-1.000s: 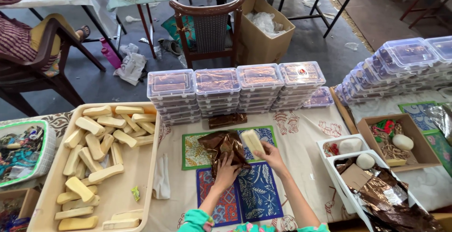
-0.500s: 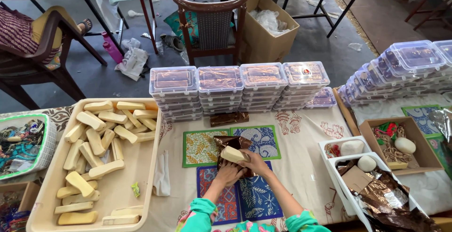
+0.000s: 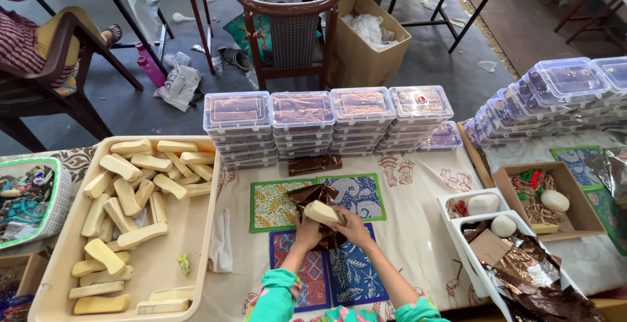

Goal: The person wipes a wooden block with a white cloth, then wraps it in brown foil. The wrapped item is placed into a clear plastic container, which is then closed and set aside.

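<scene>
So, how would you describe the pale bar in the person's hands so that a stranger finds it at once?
Start at the big beige tray of pale bars on the left, then look right to the patterned mats at the table's middle. There the left hand and right hand hold one pale bar over brown foil. It alone is off the tray and in hand.

Both forearms reach forward, left hand (image 3: 308,232) and right hand (image 3: 351,226) close together, fingers curled shut.
</scene>
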